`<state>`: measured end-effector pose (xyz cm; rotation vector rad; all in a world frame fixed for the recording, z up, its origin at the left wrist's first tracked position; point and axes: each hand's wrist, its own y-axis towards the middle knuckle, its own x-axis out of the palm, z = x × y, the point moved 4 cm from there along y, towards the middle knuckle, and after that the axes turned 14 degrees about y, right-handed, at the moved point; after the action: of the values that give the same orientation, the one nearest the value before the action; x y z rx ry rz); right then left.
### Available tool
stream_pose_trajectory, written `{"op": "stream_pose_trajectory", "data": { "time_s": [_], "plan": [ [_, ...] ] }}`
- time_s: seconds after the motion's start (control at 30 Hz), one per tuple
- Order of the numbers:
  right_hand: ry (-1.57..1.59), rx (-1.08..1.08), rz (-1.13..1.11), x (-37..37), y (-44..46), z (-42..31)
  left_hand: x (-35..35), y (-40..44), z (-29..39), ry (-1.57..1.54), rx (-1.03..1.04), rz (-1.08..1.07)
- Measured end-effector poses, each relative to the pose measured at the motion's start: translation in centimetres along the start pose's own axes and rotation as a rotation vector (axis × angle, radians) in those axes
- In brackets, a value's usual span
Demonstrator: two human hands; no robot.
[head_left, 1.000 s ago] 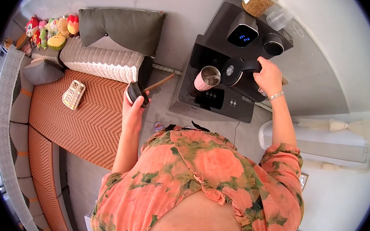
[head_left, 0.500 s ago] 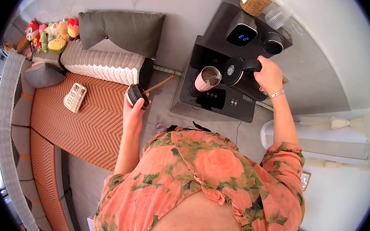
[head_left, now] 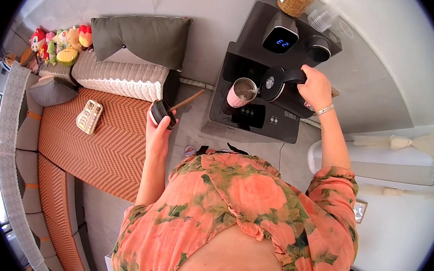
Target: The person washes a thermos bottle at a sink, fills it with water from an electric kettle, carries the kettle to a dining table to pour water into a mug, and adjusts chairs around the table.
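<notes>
My right hand is closed round the handle of a black kettle, which is tilted with its spout at the rim of a pink tumbler. Water runs from the spout into the tumbler. The tumbler stands without a lid on the black top of a water dispenser. Away to the left, above the sofa's edge, my left hand grips a black lid with a brown straw sticking out of it. The far fingers of the left hand are partly hidden behind the lid.
The dispenser's raised back has a display reading E2, with a grain jar and stacked plastic cups on top. At left, a sofa with a woven mat holds a grey cushion, plush toys and a patterned case.
The view has shifted very slightly. Both hands keep nearly the same places, and the kettle stays tilted at the tumbler with water still running.
</notes>
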<state>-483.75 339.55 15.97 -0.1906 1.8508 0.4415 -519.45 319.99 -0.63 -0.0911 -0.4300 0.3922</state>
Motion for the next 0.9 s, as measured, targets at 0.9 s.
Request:
{"op": "stream_pose_trajectory", "data": {
  "time_s": [0.9],
  "plan": [
    [1.390, 0.493, 0.811, 10.1, -12.6, 19.3, 5.1, 1.2, 0.4, 0.139, -0.005, -0.044]
  ]
}}
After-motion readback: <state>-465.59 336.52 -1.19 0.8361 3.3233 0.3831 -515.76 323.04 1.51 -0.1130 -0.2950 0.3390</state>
